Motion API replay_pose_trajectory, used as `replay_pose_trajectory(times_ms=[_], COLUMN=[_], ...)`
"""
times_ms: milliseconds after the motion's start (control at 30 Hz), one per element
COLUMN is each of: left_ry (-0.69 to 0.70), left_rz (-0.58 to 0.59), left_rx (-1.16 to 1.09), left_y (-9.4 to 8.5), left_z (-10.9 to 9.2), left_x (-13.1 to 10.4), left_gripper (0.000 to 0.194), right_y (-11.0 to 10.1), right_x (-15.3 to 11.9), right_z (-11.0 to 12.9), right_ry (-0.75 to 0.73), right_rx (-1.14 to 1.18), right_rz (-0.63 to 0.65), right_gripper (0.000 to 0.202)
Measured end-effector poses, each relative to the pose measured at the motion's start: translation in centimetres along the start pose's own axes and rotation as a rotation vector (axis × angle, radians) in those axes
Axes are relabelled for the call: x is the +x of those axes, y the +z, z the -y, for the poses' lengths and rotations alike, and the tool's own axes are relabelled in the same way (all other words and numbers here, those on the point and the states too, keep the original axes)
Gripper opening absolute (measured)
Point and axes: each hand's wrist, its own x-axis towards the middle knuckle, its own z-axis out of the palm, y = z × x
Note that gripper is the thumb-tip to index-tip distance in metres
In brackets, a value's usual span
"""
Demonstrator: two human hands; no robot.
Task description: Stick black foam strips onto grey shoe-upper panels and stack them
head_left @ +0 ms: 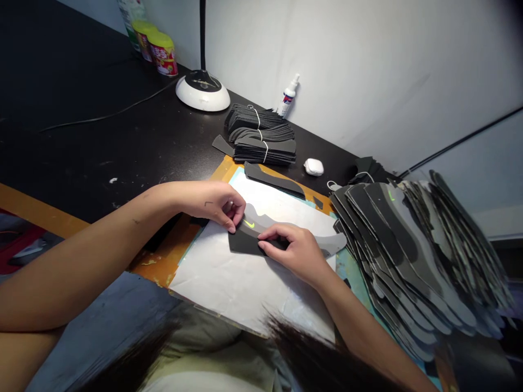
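Note:
A flat grey shoe upper piece with a small yellow-green swoosh lies on white paper. Along its near side runs a black strip; whether the two are joined I cannot tell. My left hand is closed, thumb and fingertips pinched at the left end of the upper piece, beside the swoosh. Thumb and fingers of my right hand pinch the black strip near its middle. The right hand covers part of the strip and of the grey piece.
Many shoe upper pieces are stacked at the right. Banded bundles of black strips lie behind the paper, near loose black strips. Farther back are a lamp base, a spray bottle, a white case and red-yellow tubs.

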Motion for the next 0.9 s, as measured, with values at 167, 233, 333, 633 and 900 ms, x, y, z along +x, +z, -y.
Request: replay_pose_trajectory(times_ms=[167, 233, 333, 633, 900], left_ry=[0.067, 0.071, 0.066, 0.089, 0.121], left_rz=[0.018, 0.005, 0.011, -0.017, -0.041], left_rx=[0.113, 0.150, 0.150, 0.213, 0.321], left_y=[0.4, 0.7, 0.9, 1.2, 1.8], left_z=[-0.7, -0.9, -1.2, -1.9, -2.2], left_x=[-0.3, -0.5, -0.4, -0.3, -0.2], left_gripper=[0.016, 0.019, 0.014, 0.004, 0.013], right_y=[0.1, 0.2, 0.2, 0.1, 0.0], right_x=[0.0, 0.0, 0.0, 0.0, 0.1], right_z=[-0.1, 0.0, 0.0, 0.1, 0.3], right_ry=[-0.014, -0.015, -0.012, -0.001, -0.011], right_rx=[0.007, 0.004, 0.002, 0.007, 0.006], right_rz=[0.001, 0.002, 0.007, 0.009, 0.009], right_gripper=[0.008, 0.007, 0.007, 0.007, 0.008])
